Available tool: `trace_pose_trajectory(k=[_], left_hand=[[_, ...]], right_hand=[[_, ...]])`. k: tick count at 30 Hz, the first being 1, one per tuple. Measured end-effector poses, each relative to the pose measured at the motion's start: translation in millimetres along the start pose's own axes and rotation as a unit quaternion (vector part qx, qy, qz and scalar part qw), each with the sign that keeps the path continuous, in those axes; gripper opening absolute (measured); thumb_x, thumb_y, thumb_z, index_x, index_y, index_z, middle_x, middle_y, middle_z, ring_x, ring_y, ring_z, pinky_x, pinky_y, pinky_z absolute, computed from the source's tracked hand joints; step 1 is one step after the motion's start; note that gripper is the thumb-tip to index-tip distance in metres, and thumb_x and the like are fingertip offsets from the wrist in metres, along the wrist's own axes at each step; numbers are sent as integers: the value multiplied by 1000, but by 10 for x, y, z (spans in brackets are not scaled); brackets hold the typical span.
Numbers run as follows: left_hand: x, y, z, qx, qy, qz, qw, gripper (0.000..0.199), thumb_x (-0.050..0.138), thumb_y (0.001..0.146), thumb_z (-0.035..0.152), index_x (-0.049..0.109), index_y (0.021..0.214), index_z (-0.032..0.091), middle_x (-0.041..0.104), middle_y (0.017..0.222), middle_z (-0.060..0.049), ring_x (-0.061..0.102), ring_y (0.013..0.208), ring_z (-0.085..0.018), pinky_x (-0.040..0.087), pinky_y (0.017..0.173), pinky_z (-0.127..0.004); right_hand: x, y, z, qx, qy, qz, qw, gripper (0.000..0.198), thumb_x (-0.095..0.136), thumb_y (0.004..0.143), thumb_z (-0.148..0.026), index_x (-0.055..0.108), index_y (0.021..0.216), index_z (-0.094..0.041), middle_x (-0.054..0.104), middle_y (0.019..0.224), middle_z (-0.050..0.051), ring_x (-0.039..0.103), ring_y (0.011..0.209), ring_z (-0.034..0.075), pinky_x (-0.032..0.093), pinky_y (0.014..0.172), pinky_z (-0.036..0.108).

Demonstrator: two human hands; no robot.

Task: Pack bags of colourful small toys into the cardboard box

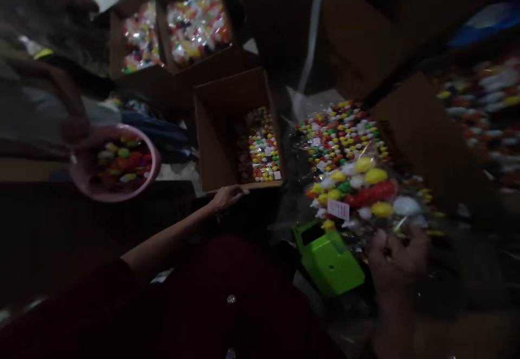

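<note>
A: Head view first. What are the hands doing?

B: The left hand [227, 197], just below centre, rests with its fingers curled on the near edge of an open cardboard box [219, 131]. Packets of coloured candy [264, 148] lie in the box's right half; the left half looks bare.

A: And the right hand?

B: The right hand [400, 259], lower right of the frame, is closed around the lower end of a clear bag of candy [361, 188], which it holds up over a heap of similar bags [341, 131]. It's blurred, so I can't tell the exact finger grip.

A: Anything else nearby?

B: A green plastic device [329, 261] sits just left of that hand. At the left edge, another person's hand holds a pink bowl [116, 164] of sweets. More filled boxes [199, 23] stand along the top.

A: Which step would you say this is?

B: Packing, I'd judge: a bag is lifted and the box steadied. Moving it leftward into the box's free side seems the natural next demand, keeping the bag flat.
</note>
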State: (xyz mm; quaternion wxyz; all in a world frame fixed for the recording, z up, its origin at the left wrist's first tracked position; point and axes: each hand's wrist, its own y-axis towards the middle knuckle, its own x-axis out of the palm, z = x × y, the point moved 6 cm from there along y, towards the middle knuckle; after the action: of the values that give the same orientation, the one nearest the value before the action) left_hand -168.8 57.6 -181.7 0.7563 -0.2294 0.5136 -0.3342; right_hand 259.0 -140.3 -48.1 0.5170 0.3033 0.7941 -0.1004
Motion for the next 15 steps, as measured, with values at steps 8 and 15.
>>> trace_pose_trajectory(k=[8,15], left_hand=[[243,-120,-674,-108,-20,-16,994,30,55,95,29,76,112,19,79,104,-8,73,95,-23,52,86,-30],[-99,89,-1213,-285,-56,166,942,49,51,100,29,55,148,19,64,145,-13,66,127,-31,53,104,-39]], right_hand=[[908,1355,-1752,-179,203,47,961,36,44,103,-30,76,92,-18,74,129,19,73,120,26,61,99,43],[2653,1546,-2673,-124,305,-145,933,42,35,95,-40,63,72,-18,75,79,13,69,72,19,55,72,30]])
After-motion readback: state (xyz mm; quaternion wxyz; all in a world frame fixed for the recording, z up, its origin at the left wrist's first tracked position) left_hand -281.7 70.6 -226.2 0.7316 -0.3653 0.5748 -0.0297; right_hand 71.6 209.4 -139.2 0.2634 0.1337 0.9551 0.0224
